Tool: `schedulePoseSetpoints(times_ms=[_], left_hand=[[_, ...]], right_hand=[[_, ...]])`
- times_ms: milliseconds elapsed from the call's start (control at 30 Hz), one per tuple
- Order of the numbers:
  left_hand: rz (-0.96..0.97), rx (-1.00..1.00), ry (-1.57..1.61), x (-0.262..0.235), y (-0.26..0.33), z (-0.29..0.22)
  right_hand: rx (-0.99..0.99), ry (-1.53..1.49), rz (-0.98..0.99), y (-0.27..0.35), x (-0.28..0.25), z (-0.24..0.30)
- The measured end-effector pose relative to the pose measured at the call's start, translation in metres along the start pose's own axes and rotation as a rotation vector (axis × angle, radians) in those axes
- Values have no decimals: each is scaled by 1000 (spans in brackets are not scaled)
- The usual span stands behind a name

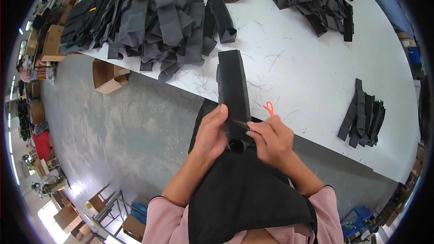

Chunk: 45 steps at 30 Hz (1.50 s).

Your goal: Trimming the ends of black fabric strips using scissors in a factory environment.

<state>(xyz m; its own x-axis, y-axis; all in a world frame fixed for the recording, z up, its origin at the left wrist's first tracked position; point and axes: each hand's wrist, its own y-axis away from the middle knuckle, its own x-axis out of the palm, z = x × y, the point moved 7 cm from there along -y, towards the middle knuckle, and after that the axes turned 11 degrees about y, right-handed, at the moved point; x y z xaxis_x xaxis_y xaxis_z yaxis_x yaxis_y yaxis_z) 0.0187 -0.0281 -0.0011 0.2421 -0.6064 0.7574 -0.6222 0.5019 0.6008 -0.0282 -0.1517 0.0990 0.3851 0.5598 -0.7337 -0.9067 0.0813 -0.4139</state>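
Observation:
A long black fabric strip (234, 79) lies partly over the table's near edge, its lower end curled into a roll close to my apron. My left hand (212, 131) grips the strip's left side, thumb on top. My right hand (272, 140) is closed around thread snips (241, 124). Their pointed metal blades lie over the strip's face, and an orange loop shows beyond my knuckles. I cannot tell whether the tips touch the fabric. Loose thread ends (275, 58) are scattered on the white table (294, 81) around the strip.
A large heap of black strips (162, 18) covers the table's far left, with one strip (221, 16) beside it. Another pile (312, 0) is at the far right, and a smaller stack (363, 115) at the right. An opened cardboard box (108, 77) stands below the table's left edge.

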Motion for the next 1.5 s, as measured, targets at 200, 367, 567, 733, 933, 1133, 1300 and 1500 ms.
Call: schedulePoseSetpoints(times_ms=[200, 367, 567, 733, 933, 1133, 1300, 1500], left_hand=[[-91, -105, -95, -15, -2, -5], [155, -292, 485, 5, -6, 15], [265, -334, 461, 7, -1, 24], [287, -335, 454, 12, 0, 25], [295, -309, 400, 19, 1, 26], [252, -290, 372, 19, 4, 26], [257, -280, 352, 22, 6, 24], [206, -270, 350, 32, 9, 22]], right_hand=[[320, -372, 134, -1, 11, -21], [392, -411, 86, 6, 18, -25], [123, -219, -8, 1, 24, 4], [10, -197, 8, 2, 26, 10], [16, -230, 5, 2, 27, 12], [35, -210, 12, 4, 29, 13], [42, -182, 30, 7, 30, 14], [50, -170, 14, 10, 31, 13]])
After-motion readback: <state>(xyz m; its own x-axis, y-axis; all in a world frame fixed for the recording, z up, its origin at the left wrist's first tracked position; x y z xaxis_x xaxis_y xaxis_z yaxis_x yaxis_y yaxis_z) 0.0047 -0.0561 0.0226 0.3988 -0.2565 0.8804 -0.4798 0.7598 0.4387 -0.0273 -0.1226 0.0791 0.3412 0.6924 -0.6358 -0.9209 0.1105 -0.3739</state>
